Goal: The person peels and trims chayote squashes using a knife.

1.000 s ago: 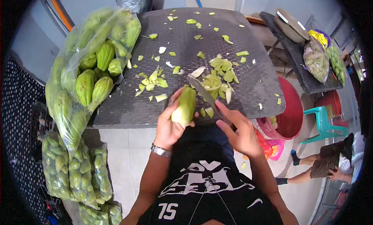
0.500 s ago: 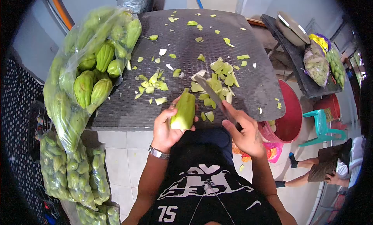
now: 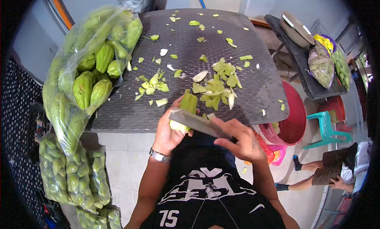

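Observation:
In my left hand (image 3: 165,128) is a green chayote (image 3: 189,102), held upright near the table's front edge, its lower end peeled pale. My fingers close around its sides. My right hand (image 3: 246,144) grips a knife (image 3: 198,123), whose broad blade lies across the lower part of the chayote. The knife's handle is hidden inside my fist. Beyond the chayote, a heap of green peelings (image 3: 215,86) rests on the dark woven-pattern table (image 3: 122,118). A smaller group of peelings (image 3: 152,86) lies to its left.
A large clear bag of chayotes (image 3: 89,67) covers the table's left side, with more bags (image 3: 73,173) on the floor below. To the right stand a red tub (image 3: 295,110), a teal stool (image 3: 326,130) and a side table (image 3: 289,51). Another person's legs (image 3: 303,177) show at right.
My right hand has brought the knife down and left, from over the peelings onto the chayote. The chayote stays in my left hand, almost unmoved.

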Action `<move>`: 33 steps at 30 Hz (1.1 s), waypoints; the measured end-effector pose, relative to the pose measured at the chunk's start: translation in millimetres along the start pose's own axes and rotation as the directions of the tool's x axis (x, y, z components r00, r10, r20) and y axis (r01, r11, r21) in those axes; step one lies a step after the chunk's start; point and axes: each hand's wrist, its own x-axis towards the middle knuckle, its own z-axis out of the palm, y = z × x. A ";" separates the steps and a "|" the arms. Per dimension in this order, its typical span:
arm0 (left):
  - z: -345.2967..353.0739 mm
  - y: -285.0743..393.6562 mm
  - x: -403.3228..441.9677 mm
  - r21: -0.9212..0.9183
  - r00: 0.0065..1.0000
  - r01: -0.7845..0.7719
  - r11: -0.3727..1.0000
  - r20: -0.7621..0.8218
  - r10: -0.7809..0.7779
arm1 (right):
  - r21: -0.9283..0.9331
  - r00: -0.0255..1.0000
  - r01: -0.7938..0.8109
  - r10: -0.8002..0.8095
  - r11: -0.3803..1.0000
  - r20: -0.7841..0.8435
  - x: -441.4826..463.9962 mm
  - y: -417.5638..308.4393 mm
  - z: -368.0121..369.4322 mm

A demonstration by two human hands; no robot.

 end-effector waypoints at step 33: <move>19.9 1.3 -1.5 0.013 0.999 -0.016 1.000 -0.039 0.016 | 0.105 0.992 0.038 -0.025 0.994 -0.124 4.0 23.2 11.2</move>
